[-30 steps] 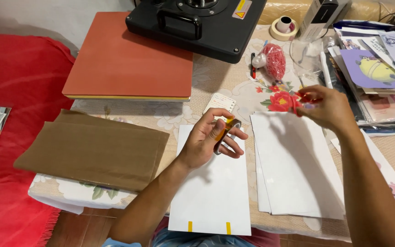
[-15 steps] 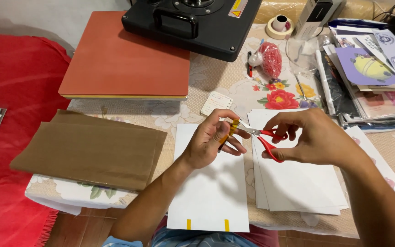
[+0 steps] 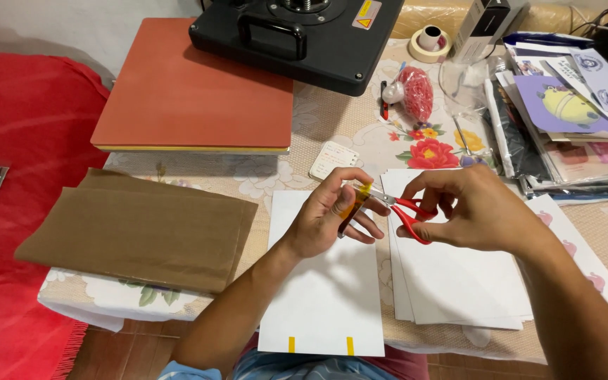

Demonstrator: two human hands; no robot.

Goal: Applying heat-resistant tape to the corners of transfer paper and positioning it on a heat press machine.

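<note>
The left hand holds a small roll of amber tape pinched between thumb and curled fingers, just above the top edge of the white sheet that lies on the table straight in front of the person. The right hand is closed around the red handles of a pair of scissors, with fingers through the loops; the blades point left and meet the tape at a yellow strip pulled up off the roll. By the look of it, the step in hand is snipping a short piece of tape. How far the blades are apart cannot be told, as they are small and partly hidden by the left fingers.

Two short yellow tabs already sit on the bottom edge of the white sheet, so the work of taping it seems partly done. To the right of the sheet, touching its edge, lies a stack of white paper under the right hand. To the left of the sheet lies a flat brown sheet, and beyond that an orange pad and a black press.

The next move calls for a clean cut close to the roll, with the free strip kept taut and off the fingers so that it does not curl or stick to itself.
</note>
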